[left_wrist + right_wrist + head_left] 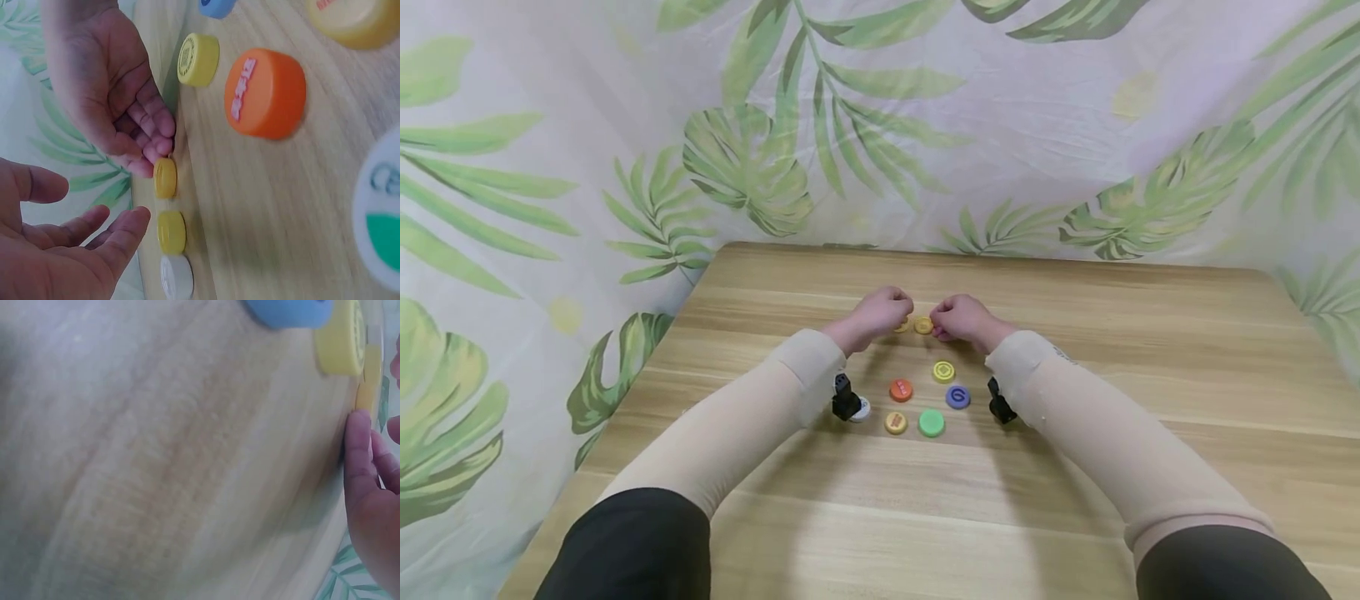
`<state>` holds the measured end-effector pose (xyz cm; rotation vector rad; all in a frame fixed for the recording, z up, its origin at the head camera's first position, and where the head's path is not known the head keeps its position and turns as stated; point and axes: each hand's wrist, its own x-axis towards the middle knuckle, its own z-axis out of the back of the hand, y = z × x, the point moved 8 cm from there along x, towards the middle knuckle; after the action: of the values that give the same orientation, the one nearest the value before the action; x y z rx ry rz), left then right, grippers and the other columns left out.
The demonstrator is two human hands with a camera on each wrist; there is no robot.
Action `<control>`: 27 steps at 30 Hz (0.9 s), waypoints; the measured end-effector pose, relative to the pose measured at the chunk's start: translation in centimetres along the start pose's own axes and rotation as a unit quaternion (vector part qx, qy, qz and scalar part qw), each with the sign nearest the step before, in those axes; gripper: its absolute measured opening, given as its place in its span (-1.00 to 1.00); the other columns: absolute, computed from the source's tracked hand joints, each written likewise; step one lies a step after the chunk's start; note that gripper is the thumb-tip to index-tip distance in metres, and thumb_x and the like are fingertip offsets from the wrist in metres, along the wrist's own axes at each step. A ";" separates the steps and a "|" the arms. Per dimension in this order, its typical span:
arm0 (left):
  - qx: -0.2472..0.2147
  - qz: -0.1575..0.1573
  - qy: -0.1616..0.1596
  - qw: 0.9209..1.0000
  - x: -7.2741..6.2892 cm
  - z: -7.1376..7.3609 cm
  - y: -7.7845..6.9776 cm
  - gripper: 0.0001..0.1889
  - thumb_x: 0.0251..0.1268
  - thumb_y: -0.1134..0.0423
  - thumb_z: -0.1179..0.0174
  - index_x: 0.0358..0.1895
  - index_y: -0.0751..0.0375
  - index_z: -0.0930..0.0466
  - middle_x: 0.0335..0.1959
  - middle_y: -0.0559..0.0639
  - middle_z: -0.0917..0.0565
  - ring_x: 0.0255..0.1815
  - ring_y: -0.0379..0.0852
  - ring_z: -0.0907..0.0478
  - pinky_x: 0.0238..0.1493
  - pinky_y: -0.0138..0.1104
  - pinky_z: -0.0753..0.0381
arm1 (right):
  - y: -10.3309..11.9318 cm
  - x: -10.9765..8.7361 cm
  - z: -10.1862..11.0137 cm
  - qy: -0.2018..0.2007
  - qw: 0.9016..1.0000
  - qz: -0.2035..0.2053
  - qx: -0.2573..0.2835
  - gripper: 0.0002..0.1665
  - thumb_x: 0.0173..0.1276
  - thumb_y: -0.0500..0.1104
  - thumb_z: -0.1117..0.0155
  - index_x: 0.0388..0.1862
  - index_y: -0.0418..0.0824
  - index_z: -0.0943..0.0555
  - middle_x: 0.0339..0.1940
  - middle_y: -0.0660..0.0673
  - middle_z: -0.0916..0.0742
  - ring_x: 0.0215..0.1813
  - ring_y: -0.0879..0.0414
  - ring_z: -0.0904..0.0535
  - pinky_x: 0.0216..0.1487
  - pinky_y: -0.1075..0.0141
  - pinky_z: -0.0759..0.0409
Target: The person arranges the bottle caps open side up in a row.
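While the left hand [65, 259] gapes, the relaxed right hand [111, 90] touches a face-up cap [165, 180].

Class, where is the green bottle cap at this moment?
In the head view, the green bottle cap lies on the table, just right of a yellow-orange cap and below and left of the blue cap.

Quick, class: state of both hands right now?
Left hand: open, holding nothing.
Right hand: open, touching a round, golden-yellow plastic cap.
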<state>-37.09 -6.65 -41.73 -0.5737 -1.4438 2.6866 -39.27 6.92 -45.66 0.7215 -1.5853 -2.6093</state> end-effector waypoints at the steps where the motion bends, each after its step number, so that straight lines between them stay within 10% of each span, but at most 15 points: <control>1: -0.001 0.003 -0.003 1.000 0.0 0.2 0.2 -0.54 0.60 0.24 0.09 0.38 0.45 -0.40 0.24 0.29 -0.55 0.23 0.11 -0.51 0.23 -0.13 -0.55 | 0.1 0.0 0.0 0.000 1.000 0.000 -0.004 -0.68 0.59 -0.30 -0.05 0.15 -0.50 -0.57 -0.21 -0.16 -0.68 -0.23 0.17 -0.59 -0.12 0.41 -0.67; 15: -0.033 0.005 0.008 0.999 -1.1 0.9 1.4 -0.54 0.58 0.31 0.06 0.40 0.52 -0.38 0.31 0.31 -0.53 0.25 0.11 -0.52 0.33 -0.14 -0.51 | 0.2 0.1 -0.4 0.002 1.000 -0.007 0.015 -0.65 0.62 -0.27 -0.07 0.19 -0.51 -0.56 -0.23 -0.14 -0.66 -0.23 0.17 -0.60 -0.07 0.41 -0.69; 27: -0.004 0.022 0.115 0.993 -2.3 -2.6 2.5 -0.66 0.58 0.34 0.00 0.22 0.51 -0.51 -0.10 0.19 -0.67 -0.05 0.01 -0.64 0.11 -0.23 -0.64 | 0.0 -0.8 -0.7 0.065 0.995 0.025 -0.071 -0.73 0.50 -0.31 -0.11 0.02 -0.48 -0.62 -0.25 -0.17 -0.71 -0.18 0.10 -0.62 -0.07 0.34 -0.68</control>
<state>-33.75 -6.52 -44.39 -0.8915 -1.3950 2.5455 -38.33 6.55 -45.63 0.8128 -1.3496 -2.5496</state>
